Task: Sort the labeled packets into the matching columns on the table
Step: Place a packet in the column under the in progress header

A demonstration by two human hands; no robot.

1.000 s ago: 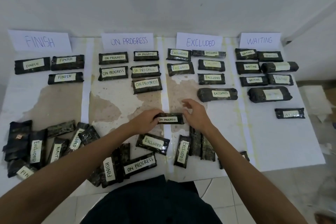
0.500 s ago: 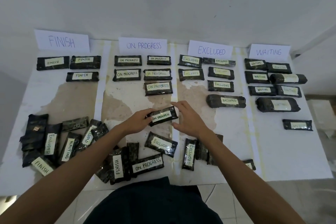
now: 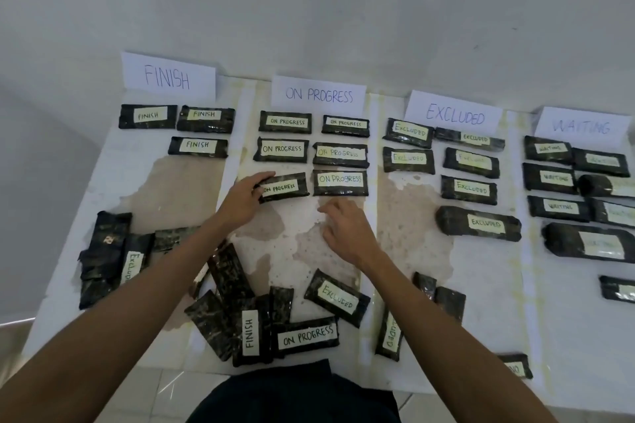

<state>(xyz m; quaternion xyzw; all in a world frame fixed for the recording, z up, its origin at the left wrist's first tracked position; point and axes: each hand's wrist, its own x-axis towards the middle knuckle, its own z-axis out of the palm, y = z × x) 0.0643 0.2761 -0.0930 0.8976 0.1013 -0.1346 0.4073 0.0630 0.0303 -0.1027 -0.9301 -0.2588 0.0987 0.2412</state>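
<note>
In the ON PROGRESS column of the desk (image 3: 567,336), your left hand (image 3: 242,197) rested on the left end of a dark packet labelled ON PROGRESS (image 3: 282,187), fingers curled over its edge and gripping it. The packet lay flat, slightly tilted, in the third row, just beside another ON PROGRESS packet (image 3: 340,183) on its right. Your right hand (image 3: 347,230) hovered apart from both, below that neighbour, fingers loosely spread and holding nothing.

Above them, four more ON PROGRESS packets sat in two rows beneath the ON PROGRESS header card (image 3: 319,94). To the left, the FINISH header card (image 3: 167,76) stood over three FINISH packets. To the right, the EXCLUDED header card (image 3: 454,115) headed six packets, the lowest one a thicker EXCLUDED bundle (image 3: 479,224). Further right, under the WAITING header card (image 3: 580,126), lay several packets, some with labels too faint to read.

Near you, unsorted packets lay in a loose heap: one marked FINISH (image 3: 250,331) standing lengthwise, an unsorted ON PROGRESS packet (image 3: 307,336) touching it, and an unsorted EXCLUDED packet (image 3: 337,297) tilted just above. Another dark pile (image 3: 106,254) sat at the desk's left edge, your left forearm crossing beside it.
</note>
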